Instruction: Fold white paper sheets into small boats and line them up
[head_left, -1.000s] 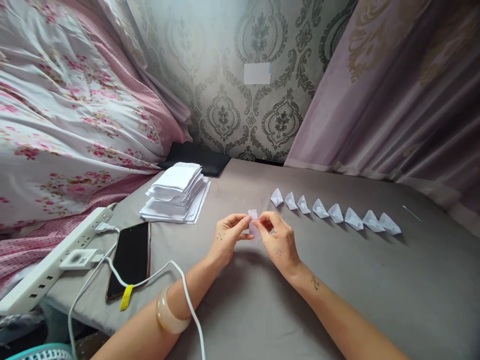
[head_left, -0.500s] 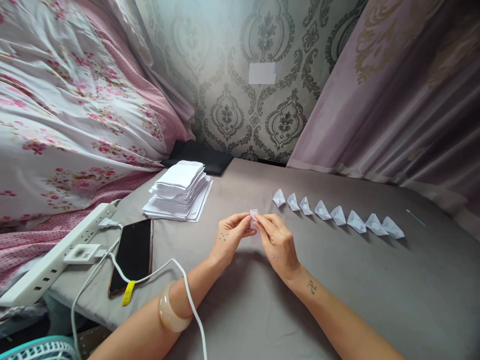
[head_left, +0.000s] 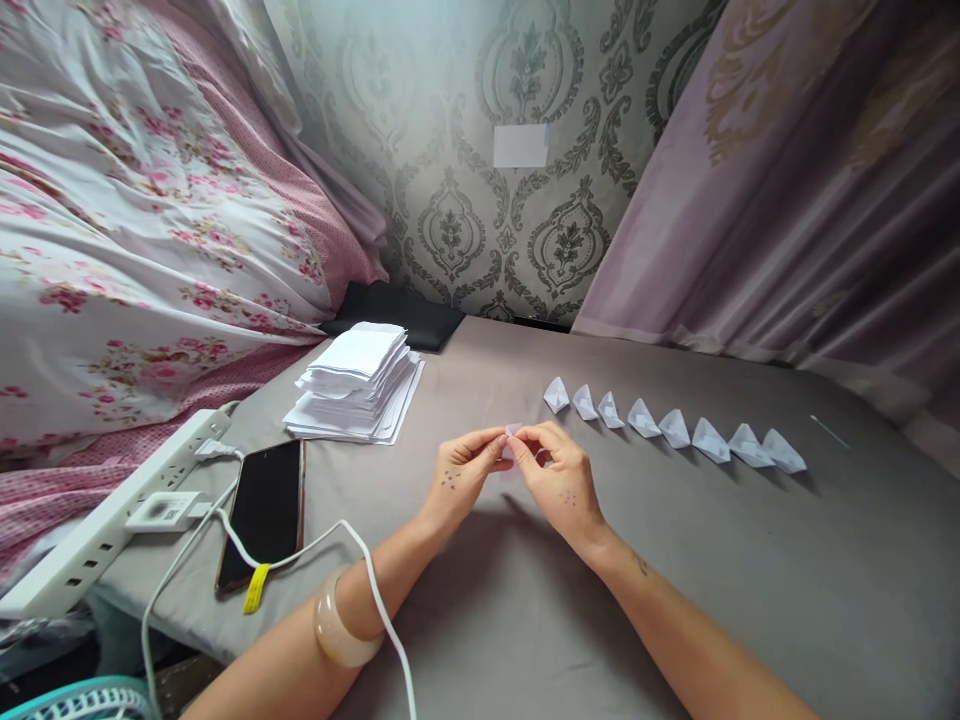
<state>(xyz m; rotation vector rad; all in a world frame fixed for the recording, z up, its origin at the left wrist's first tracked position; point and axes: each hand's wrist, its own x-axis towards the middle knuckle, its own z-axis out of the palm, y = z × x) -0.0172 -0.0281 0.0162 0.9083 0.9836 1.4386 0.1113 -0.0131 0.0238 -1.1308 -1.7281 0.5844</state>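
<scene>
Between the fingertips of both hands is a small folded piece of paper (head_left: 512, 430), mostly hidden behind the fingers. My left hand (head_left: 466, 478) pinches its left side with thumb and forefinger. From the right, my right hand (head_left: 559, 485) pinches it too, so the two hands' fingertips nearly meet. A row of several white paper boats (head_left: 675, 430) stands on the grey-covered table (head_left: 660, 560), to the right of and beyond my right hand. Farther back on the left lies a stack of white paper sheets (head_left: 356, 385).
A dark phone (head_left: 262, 515) lies at the left beside a white power strip (head_left: 112, 515). A white charging cable (head_left: 375, 580) crosses over my left forearm. A black flat item (head_left: 405, 315) rests behind the paper stack, and a thin stick (head_left: 829, 431) lies at far right.
My right hand has turned slightly and its fingers have closed farther over the paper. Less of the paper shows above the fingertips now. The boats and the stack stay in place.
</scene>
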